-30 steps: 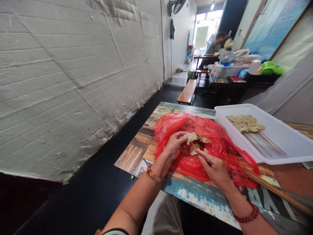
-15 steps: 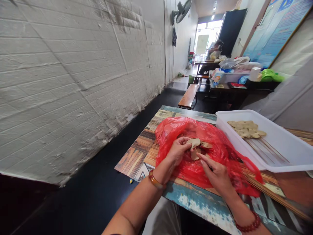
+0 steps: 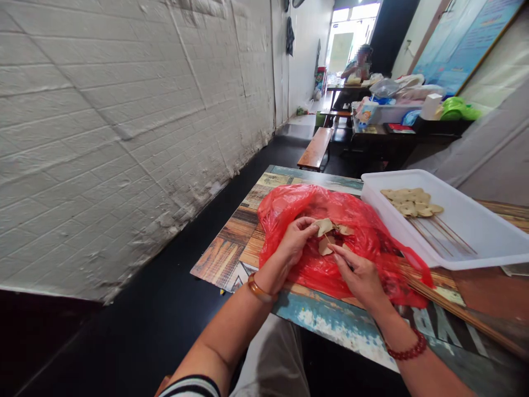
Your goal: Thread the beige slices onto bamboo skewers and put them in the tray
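Observation:
Between thumb and fingers, my left hand (image 3: 298, 236) pinches a thin pale beige slice (image 3: 324, 226) of food whose kind I cannot make out. My right hand (image 3: 359, 274) is closed on a thin wooden skewer (image 3: 326, 238), its tip at the slice's lower edge; whether it has pierced the slice I cannot tell. Both hands are over an opened red plastic bag (image 3: 289, 207), where more beige slices (image 3: 326, 246) lie. To the right, a white plastic tray (image 3: 491, 237) holds several skewered slices (image 3: 409, 202) with their sticks toward me.
A bundle of bare skewers (image 3: 463, 314) lies on the wood-patterned table (image 3: 223, 248) at right. Past it stand a bench (image 3: 316, 148) and a dark table (image 3: 372, 132) loaded with bags and containers. A person (image 3: 359, 69) sits farther back. A white brick-patterned wall (image 3: 124, 127) runs along the left.
The camera view has tilted down slightly, so everything sits higher. The slice in my left hand has turned a little, and the skewer in my right hand now stands more upright against it.

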The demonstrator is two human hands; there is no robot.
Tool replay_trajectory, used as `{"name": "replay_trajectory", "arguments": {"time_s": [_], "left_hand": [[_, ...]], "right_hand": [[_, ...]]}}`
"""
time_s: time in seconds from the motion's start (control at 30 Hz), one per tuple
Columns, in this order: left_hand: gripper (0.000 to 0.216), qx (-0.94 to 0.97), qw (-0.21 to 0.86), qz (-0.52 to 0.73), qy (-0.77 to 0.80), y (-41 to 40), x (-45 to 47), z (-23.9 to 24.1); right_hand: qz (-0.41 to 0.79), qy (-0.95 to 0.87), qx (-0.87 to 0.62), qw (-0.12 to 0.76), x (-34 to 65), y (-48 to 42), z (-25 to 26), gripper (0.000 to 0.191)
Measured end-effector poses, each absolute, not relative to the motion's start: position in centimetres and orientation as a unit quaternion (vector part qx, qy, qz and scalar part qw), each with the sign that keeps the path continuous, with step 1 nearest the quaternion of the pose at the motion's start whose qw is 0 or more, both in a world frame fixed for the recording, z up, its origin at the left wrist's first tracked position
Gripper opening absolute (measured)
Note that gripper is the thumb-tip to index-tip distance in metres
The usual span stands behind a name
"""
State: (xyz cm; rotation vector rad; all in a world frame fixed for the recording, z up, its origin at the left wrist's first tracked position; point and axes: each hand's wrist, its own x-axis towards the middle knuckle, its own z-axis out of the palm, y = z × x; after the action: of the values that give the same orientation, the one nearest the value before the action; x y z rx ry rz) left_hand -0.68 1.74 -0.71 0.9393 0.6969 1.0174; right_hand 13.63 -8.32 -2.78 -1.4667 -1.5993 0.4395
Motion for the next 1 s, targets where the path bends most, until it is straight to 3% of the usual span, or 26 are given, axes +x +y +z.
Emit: {"name": "replay_trajectory", "arguments": {"time_s": [1.0], "left_hand": [[0.025, 0.424, 0.714, 0.458, 0.316, 1.93, -0.9, -0.86]], "right_hand": [[0.174, -0.642, -0.591, 0.457, 13.5, -8.42, -2.37, 0.03]]}}
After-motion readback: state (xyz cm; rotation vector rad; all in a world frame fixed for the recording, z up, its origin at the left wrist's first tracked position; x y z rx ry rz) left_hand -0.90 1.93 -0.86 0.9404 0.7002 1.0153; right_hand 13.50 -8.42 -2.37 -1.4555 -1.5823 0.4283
